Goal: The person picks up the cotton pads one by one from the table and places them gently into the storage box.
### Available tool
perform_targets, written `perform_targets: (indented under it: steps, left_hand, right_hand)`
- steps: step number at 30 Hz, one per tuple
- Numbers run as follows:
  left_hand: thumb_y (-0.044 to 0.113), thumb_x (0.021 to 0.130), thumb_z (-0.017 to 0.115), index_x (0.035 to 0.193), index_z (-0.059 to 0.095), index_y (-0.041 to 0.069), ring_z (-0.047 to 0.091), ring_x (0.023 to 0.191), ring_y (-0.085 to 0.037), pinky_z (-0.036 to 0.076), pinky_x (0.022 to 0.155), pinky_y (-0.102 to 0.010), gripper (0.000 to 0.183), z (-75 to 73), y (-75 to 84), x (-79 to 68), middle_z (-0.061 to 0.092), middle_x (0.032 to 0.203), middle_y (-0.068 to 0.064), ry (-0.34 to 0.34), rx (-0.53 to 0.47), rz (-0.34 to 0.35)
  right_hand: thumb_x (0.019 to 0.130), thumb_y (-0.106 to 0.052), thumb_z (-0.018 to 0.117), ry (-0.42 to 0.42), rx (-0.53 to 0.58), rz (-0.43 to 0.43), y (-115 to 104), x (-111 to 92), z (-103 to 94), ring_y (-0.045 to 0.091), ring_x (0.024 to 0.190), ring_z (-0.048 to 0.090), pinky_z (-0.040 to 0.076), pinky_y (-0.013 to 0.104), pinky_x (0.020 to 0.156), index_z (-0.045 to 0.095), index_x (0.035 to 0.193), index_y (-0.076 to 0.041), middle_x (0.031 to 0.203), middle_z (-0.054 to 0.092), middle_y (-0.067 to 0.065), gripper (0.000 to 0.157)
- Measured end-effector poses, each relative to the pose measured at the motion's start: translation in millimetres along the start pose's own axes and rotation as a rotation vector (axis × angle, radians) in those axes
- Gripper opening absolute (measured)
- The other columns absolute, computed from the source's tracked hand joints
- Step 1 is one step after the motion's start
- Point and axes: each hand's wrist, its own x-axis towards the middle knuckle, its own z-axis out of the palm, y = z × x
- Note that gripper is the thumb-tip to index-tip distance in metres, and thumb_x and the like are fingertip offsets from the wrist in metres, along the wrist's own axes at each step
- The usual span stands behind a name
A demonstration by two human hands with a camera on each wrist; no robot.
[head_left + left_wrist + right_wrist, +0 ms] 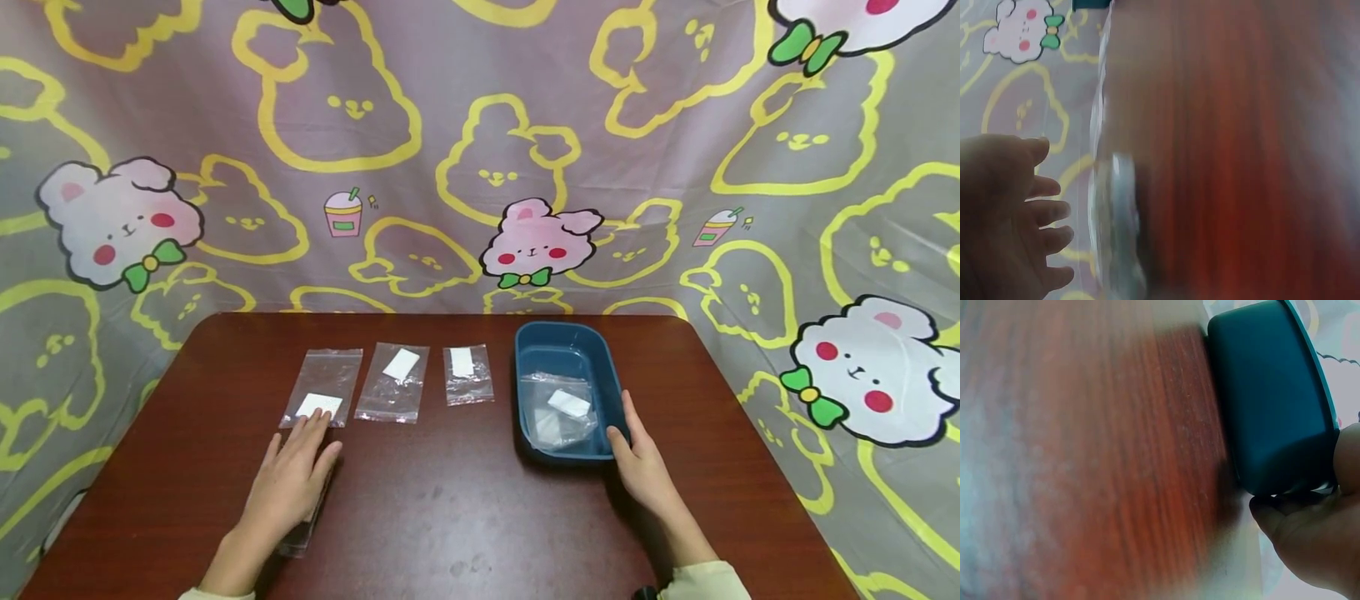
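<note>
My left hand (288, 483), fingers extended and spread, is over a stack of clear plastic bags (296, 540), which it mostly covers in the head view. A gap shows between its fingers (1054, 212) and the bags (1119, 231) in the left wrist view. Just beyond the fingertips lies a clear zip bag (330, 371) with a white label. On the right, my right hand (645, 467) grips the blue plastic tub (568, 332) by its near right corner, thumb at the rim and fingers along the outer wall. Inside the tub lie clear bags (543, 396) with white labels.
Two more clear bags with white labels, a middle one (382, 392) and a smaller one (468, 390), lie in a row left of the tub. The brown table (450, 500) ends at a patterned curtain (420, 200) at the back and sides.
</note>
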Motion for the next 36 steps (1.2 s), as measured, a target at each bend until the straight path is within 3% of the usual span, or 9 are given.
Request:
perform_targets:
  steps: [6, 13, 29, 36]
  left_hand:
    - [0.037, 0.107, 0.047, 0.151, 0.037, -0.007, 0.026, 0.143, -0.051, 0.013, 0.113, -0.071, 0.063, -6.7, -17.6, -13.0, 0.034, 0.155, -0.030, -0.075, -0.035, -0.051]
    - [0.041, 0.105, 0.052, 0.152, 0.035, -0.007, 0.020, 0.145, -0.050, 0.010, 0.115, -0.069, 0.069, -5.9, -20.4, -17.7, 0.029, 0.157, -0.029, -0.147, -0.093, -0.096]
    - [0.041, 0.103, 0.055, 0.153, 0.031, -0.008, 0.018, 0.146, -0.050, 0.002, 0.118, -0.063, 0.074, -2.9, -21.0, -30.7, 0.027, 0.156, -0.033, -0.120, -0.113, -0.080]
    - [0.034, 0.102, 0.059, 0.152, 0.032, -0.009, 0.016, 0.147, -0.050, 0.002, 0.119, -0.062, 0.071, -1.2, -18.3, -39.6, 0.024, 0.157, -0.033, -0.121, -0.134, -0.066]
  right_hand:
    - [0.107, -0.015, 0.050, 0.003, -0.005, -0.005, -1.1, -0.4, 0.9, 0.034, 0.151, 0.013, 0.015, 0.053, 0.120, 0.008, 0.162, -0.012, 0.167, 0.012, 0.015, 0.070]
    - [0.107, -0.016, 0.049, -0.002, -0.004, -0.005, -3.0, -0.6, 0.2, 0.035, 0.151, 0.012, 0.015, 0.056, 0.119, 0.008, 0.162, -0.012, 0.167, 0.012, 0.016, 0.070]
    - [0.107, -0.014, 0.050, -0.006, -0.012, 0.011, -4.0, -1.6, -0.7, 0.036, 0.151, 0.012, 0.016, 0.060, 0.119, 0.009, 0.162, -0.009, 0.167, 0.011, 0.015, 0.069]
    - [0.107, -0.016, 0.049, 0.004, -0.010, 0.008, -4.0, -1.1, -0.7, 0.034, 0.151, 0.012, 0.015, 0.059, 0.119, 0.010, 0.162, -0.011, 0.167, 0.013, 0.014, 0.068]
